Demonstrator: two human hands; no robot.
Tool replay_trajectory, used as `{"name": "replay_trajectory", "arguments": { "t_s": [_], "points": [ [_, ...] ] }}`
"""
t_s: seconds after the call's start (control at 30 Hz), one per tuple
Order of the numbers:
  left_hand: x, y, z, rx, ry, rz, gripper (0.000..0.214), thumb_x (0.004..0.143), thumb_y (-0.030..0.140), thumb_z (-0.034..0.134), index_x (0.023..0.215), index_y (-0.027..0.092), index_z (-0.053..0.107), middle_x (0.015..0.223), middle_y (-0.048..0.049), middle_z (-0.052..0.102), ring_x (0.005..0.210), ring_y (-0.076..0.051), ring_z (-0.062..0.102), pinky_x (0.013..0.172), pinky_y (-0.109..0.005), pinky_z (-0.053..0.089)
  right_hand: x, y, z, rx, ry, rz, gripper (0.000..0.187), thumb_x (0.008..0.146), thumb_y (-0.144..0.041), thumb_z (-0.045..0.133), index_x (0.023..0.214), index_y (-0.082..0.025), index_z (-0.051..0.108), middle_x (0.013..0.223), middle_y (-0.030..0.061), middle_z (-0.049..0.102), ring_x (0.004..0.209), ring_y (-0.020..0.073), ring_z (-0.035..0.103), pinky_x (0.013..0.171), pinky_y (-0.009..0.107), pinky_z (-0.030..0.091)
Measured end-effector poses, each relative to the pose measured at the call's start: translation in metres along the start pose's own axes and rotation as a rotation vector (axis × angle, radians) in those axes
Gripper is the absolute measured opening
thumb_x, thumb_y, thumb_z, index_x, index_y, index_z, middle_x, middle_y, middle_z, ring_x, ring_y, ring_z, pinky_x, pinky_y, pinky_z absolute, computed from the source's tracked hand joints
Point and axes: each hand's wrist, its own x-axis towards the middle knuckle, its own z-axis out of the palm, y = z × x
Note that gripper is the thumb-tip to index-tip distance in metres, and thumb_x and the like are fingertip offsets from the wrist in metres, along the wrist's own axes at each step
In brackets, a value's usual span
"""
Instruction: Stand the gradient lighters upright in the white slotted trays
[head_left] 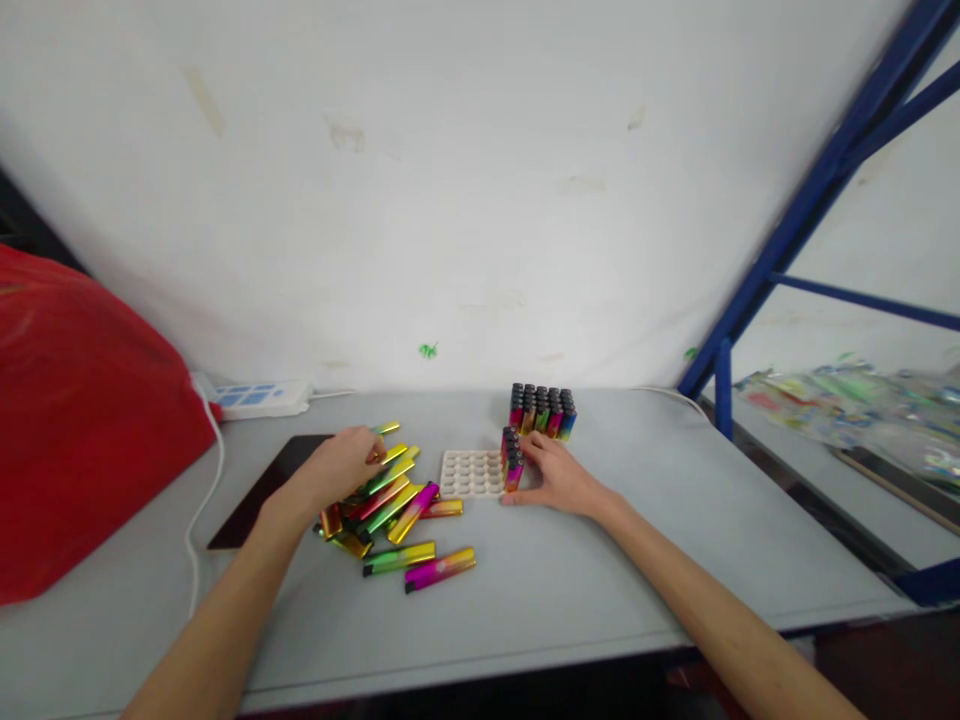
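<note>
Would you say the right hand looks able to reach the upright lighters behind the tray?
Probably yes: the right hand rests just in front of those upright lighters, with only bare table between.

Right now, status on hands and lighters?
Left hand on lighter pile, grip unclear. Right hand open, touching standing lighters in white tray. Full lighter block behind tray. Nothing between pile and tray.

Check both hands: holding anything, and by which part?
Left hand rests on the lighter pile, fingers curled over one; a true grip cannot be told. Right hand touches the side of the lighters standing in the tray, gripping nothing.
</note>
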Motion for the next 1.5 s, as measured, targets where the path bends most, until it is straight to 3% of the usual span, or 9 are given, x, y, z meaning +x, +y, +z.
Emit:
{"name": "replay_trajectory", "arguments": {
  "t_s": [0.17,0.3,0.43,0.63,0.77,0.93,1.07,1.23,1.5],
  "points": [
    [-0.001,0.004,-0.009,-0.162,0.158,0.057,0.029,0.076,0.043,0.064,0.092,0.020,0.069,0.097,-0.0103,0.072,0.091,-0.029,0.066,0.083,-0.037,0.049,0.000,0.001,0.001,0.001,-0.009,0.011,0.079,0.070,-0.074,0.076,0.122,-0.017,0.063,0.111,0.0097,0.057,0.101,0.0262,0.058,0.093,0.040,0.047],
    [-0.006,0.025,-0.023,-0.501,0.172,0.018,0.043,0.082,0.056,0.062,0.109,0.022,0.064,0.072,-0.0010,0.068,0.062,-0.020,0.062,0.060,-0.029,0.047,0.000,0.002,0.002,0.008,0.009,0.002,0.080,0.068,-0.074,0.078,0.121,-0.016,0.062,0.112,0.0100,0.058,0.102,0.0267,0.058,0.094,0.040,0.047],
    [-0.009,0.056,-0.024,-0.789,0.207,0.032,0.044,0.081,0.059,0.067,0.093,0.017,0.073,0.057,0.0014,0.056,0.052,-0.014,0.051,0.053,-0.026,0.040,0.001,0.004,0.002,0.019,0.011,-0.014,0.077,0.069,-0.072,0.079,0.119,-0.016,0.063,0.111,0.0099,0.058,0.101,0.0260,0.059,0.093,0.039,0.048],
    [-0.002,0.091,-0.002,-1.517,0.092,-0.066,0.045,0.068,0.048,0.086,0.087,0.009,0.075,0.065,0.0018,0.050,0.057,-0.007,0.040,0.052,-0.019,0.037,0.000,0.007,0.000,0.018,0.003,-0.021,0.073,0.069,-0.072,0.078,0.113,-0.015,0.063,0.108,0.0092,0.057,0.097,0.0248,0.058,0.089,0.038,0.049],
    [-0.003,0.106,0.006,-1.755,0.075,-0.142,0.042,0.067,0.045,0.089,0.078,0.009,0.069,0.072,-0.0010,0.056,0.062,-0.008,0.047,0.058,-0.020,0.045,0.000,0.006,0.000,0.015,0.009,-0.026,0.072,0.069,-0.072,0.078,0.111,-0.015,0.063,0.107,0.0087,0.056,0.095,0.0240,0.058,0.086,0.037,0.049],
    [-0.011,0.118,0.011,-1.853,-0.116,0.002,0.045,0.086,0.063,0.065,0.080,0.019,0.054,0.073,-0.0015,0.060,0.065,-0.017,0.060,0.061,-0.032,0.055,0.000,0.004,0.000,0.010,0.012,-0.027,0.070,0.070,-0.071,0.078,0.110,-0.015,0.063,0.105,0.0079,0.056,0.094,0.0234,0.057,0.085,0.037,0.048],
    [-0.014,0.120,0.018,-1.830,-0.265,0.004,0.045,0.093,0.067,0.048,0.083,0.023,0.046,0.055,0.0076,0.036,0.039,-0.008,0.029,0.037,-0.017,0.028,0.001,0.004,-0.001,0.003,0.007,-0.026,0.068,0.070,-0.070,0.079,0.108,-0.015,0.064,0.104,0.0078,0.056,0.093,0.0233,0.058,0.085,0.037,0.049],
    [-0.012,0.121,0.022,-1.825,-0.365,-0.059,0.039,0.099,0.052,0.038,0.077,0.020,0.044,0.055,0.0068,0.029,0.042,-0.007,0.020,0.039,-0.016,0.018,0.001,0.006,0.000,0.016,0.001,-0.033,0.071,0.070,-0.068,0.080,0.115,-0.017,0.064,0.107,0.0082,0.056,0.096,0.0237,0.058,0.090,0.038,0.049],
    [-0.015,0.126,0.026,-1.815,-0.194,-0.060,0.034,0.091,0.049,0.044,0.069,0.022,0.038,0.047,0.0100,0.016,0.040,-0.008,0.009,0.038,-0.018,0.010,0.000,0.004,-0.002,-0.016,0.016,-0.034,0.066,0.071,-0.071,0.078,0.103,-0.015,0.062,0.102,0.0073,0.056,0.091,0.0221,0.056,0.082,0.035,0.048]
  ]
}}
